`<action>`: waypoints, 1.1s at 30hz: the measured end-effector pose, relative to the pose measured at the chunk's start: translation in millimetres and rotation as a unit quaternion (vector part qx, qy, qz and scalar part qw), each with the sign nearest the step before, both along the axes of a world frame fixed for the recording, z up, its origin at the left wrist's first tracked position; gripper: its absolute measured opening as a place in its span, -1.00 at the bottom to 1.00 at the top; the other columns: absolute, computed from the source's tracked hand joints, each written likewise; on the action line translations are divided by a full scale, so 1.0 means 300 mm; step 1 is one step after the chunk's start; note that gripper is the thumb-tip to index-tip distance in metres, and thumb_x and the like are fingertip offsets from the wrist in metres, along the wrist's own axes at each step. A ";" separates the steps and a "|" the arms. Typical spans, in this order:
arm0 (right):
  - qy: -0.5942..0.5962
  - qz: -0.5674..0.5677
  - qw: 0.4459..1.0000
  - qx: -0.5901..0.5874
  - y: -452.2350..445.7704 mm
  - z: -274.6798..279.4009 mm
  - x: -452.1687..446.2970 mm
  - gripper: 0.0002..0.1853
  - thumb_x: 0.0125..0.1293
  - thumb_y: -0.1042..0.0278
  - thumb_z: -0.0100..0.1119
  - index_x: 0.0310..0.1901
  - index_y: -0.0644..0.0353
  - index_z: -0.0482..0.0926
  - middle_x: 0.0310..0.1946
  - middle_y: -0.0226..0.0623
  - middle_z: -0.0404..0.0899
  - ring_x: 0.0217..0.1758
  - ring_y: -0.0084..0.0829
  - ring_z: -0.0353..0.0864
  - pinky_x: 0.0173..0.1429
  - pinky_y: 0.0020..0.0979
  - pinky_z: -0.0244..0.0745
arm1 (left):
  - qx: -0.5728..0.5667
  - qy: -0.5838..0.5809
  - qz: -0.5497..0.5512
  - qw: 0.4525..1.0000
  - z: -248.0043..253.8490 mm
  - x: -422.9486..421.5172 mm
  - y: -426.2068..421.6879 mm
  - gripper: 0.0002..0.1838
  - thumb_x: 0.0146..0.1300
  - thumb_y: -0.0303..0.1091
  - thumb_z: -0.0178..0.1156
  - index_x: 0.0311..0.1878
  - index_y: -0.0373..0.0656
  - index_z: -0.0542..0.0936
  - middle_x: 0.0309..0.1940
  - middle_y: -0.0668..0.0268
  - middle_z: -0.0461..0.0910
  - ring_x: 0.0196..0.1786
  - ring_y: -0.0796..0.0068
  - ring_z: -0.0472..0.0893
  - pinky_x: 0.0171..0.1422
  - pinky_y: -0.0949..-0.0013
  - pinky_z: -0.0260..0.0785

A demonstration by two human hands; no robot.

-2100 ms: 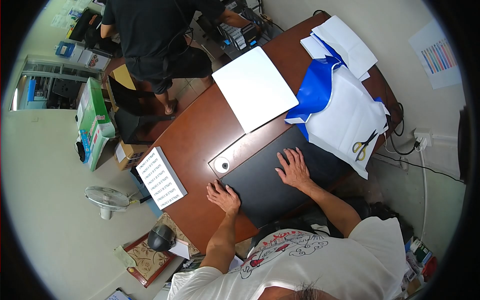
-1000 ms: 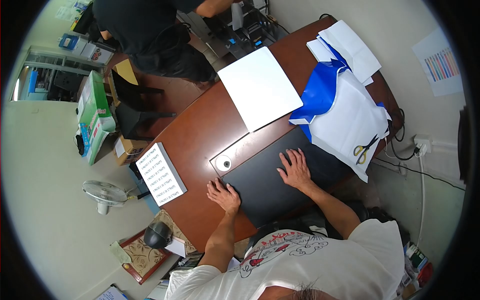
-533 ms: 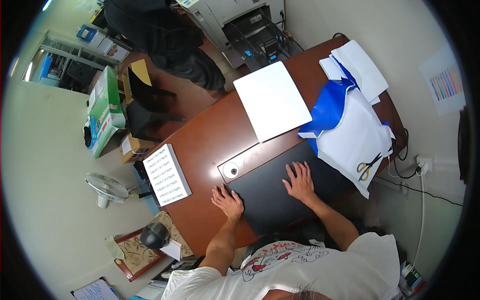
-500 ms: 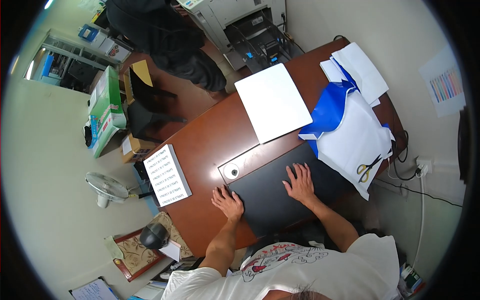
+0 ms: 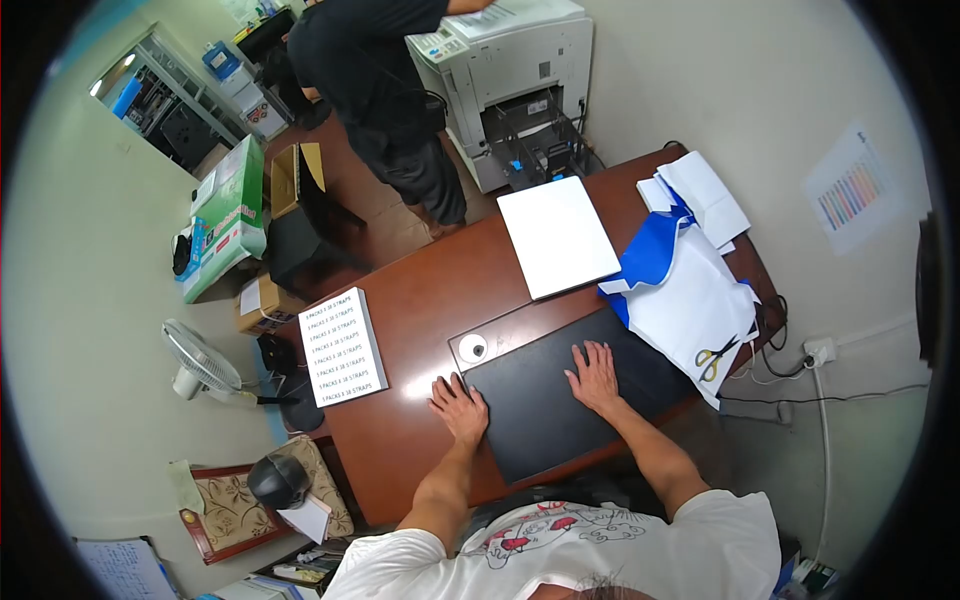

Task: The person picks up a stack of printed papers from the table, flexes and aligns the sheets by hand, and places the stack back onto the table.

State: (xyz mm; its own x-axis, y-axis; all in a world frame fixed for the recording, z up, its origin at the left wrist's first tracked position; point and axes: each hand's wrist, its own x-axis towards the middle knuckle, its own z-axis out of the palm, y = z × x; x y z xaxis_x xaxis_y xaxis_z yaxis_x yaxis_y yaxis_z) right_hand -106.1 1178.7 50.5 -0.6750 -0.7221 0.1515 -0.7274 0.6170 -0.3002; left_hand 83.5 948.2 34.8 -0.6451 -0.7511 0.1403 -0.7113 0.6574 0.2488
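Observation:
My left hand [image 5: 460,411] lies flat with fingers spread, at the left edge of a black desk pad [image 5: 540,430]. On the pad itself rests my right hand [image 5: 595,378], palm down and fingers apart. Neither hand holds anything. Just beyond the left hand, a white disc with a dark centre [image 5: 473,349] is set in the brown desk [image 5: 400,470]. A stack of blank white paper [image 5: 560,238] lies farther up. Left of my hands sits a stack of printed sheets [image 5: 342,347]. To the right, scissors [image 5: 714,359] lie on a blue and white wrapper [image 5: 685,300].
A person in dark clothes [image 5: 375,100] stands beyond the desk, beside a printer [image 5: 530,70]. More white paper [image 5: 705,195] lies at the far right corner. A fan [image 5: 200,358], a chair with a dark cap-like object [image 5: 280,481], and boxes are on the left. Cables [image 5: 820,400] run along the right wall.
The view has tilted up and shifted, showing more of the person and printer. That person now stands more upright in view, an arm over the printer. My hands stay about where they were.

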 end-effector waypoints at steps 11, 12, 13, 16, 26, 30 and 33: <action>-0.060 -0.012 0.997 0.050 0.041 0.093 0.514 -0.33 0.30 0.11 0.31 0.36 0.24 0.37 0.33 0.12 0.26 0.45 0.10 0.21 0.58 0.16 0.00 | 0.283 0.169 -0.158 0.931 0.039 0.326 -0.176 -0.54 0.27 -0.27 0.30 0.21 -0.18 0.54 0.26 0.04 0.46 0.37 -0.02 0.37 0.48 -0.01 0.20; -0.069 -0.017 0.996 0.051 0.044 0.098 0.567 -0.32 0.28 0.11 0.33 0.36 0.24 0.38 0.32 0.11 0.27 0.44 0.09 0.21 0.57 0.17 0.01 | 0.258 0.187 -0.147 0.936 0.075 0.394 -0.178 -0.64 0.27 -0.35 0.30 0.13 -0.18 0.60 0.12 0.09 0.57 0.23 0.02 0.48 0.37 0.12 0.34; -0.077 -0.021 0.996 0.050 0.045 0.101 0.613 -0.32 0.27 0.12 0.34 0.36 0.23 0.38 0.32 0.10 0.28 0.44 0.09 0.22 0.56 0.18 0.02 | 0.271 0.186 -0.141 0.934 0.074 0.462 -0.198 -0.65 0.26 -0.35 0.30 0.12 -0.17 0.61 0.11 0.09 0.57 0.21 0.02 0.49 0.35 0.11 0.35; -0.098 -0.049 0.992 0.055 0.039 0.111 0.708 -0.29 0.24 0.16 0.38 0.37 0.24 0.36 0.33 0.11 0.24 0.42 0.10 0.20 0.53 0.07 0.08 | 0.304 0.211 -0.108 0.923 0.058 0.676 -0.263 -0.70 0.29 -0.37 0.31 0.07 -0.18 0.65 0.02 0.09 0.61 0.12 0.10 0.58 0.26 0.13 0.43; -0.083 -0.026 0.993 -0.081 -0.069 0.249 0.753 -0.29 0.14 0.35 0.41 0.34 0.25 0.38 0.17 0.03 0.38 0.27 0.06 0.35 0.36 -0.02 0.31 | 0.308 0.351 -0.065 0.882 0.445 0.905 -0.413 -0.76 0.35 -0.49 0.25 0.07 -0.20 0.67 -0.04 0.22 0.69 -0.02 0.42 0.64 0.11 0.34 0.49; -0.035 0.025 0.981 -0.191 -0.120 0.497 0.761 -0.49 0.13 0.41 0.40 0.16 0.24 0.56 0.05 -0.05 0.49 0.14 -0.03 0.48 0.25 -0.12 0.44 | 0.204 0.434 -0.202 0.854 1.004 0.830 -0.417 -0.73 0.31 -0.58 0.21 0.06 -0.25 0.65 -0.01 0.22 0.64 0.15 0.40 0.59 0.24 0.36 0.43; 0.076 0.067 0.954 -0.283 -0.151 0.899 0.766 -0.58 0.08 0.48 0.44 0.03 0.20 0.66 -0.05 -0.13 0.54 -0.01 -0.10 0.56 0.09 -0.18 0.53 | -0.053 0.459 -0.358 0.811 1.410 0.874 -0.412 -0.72 0.39 -0.57 0.13 0.14 -0.32 0.58 0.15 -0.01 0.59 0.21 0.13 0.60 0.37 0.16 0.41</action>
